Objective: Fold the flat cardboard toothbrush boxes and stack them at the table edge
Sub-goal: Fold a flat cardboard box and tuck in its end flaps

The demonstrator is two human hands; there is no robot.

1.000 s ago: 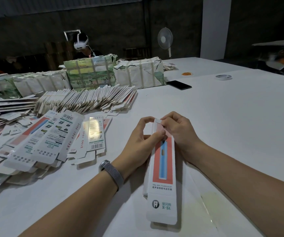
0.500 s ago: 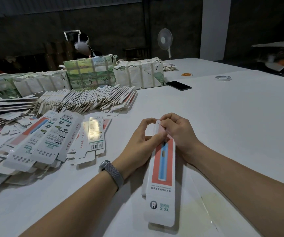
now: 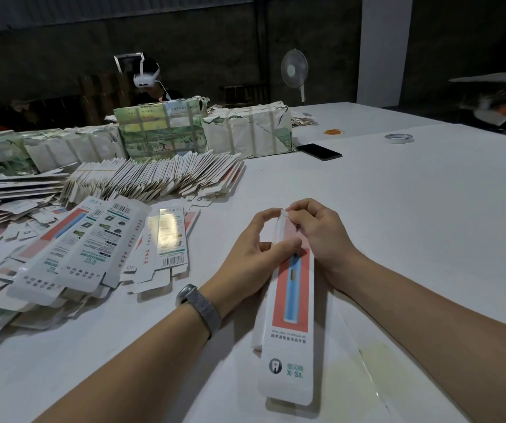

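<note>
A long white toothbrush box (image 3: 289, 319) with a red panel and a blue brush picture lies lengthwise on the white table (image 3: 413, 227), its far end raised between my hands. My left hand (image 3: 254, 254) grips the box's left side near the far end, thumb lying across the red panel. My right hand (image 3: 315, 230) pinches the small end flap at the box's far tip. Flat unfolded boxes (image 3: 93, 245) lie spread out to the left.
A fanned row of flat boxes (image 3: 154, 178) lies behind the loose ones. Wrapped bundles (image 3: 245, 132) stand further back, with a person wearing a headset behind them. A black phone (image 3: 318, 151), a tape roll (image 3: 398, 138) and a fan (image 3: 294, 70) are at the far right.
The box has shifted slightly toward the far side and my right fingers have curled tighter on the end flap. My left hand stays in the same grip.
</note>
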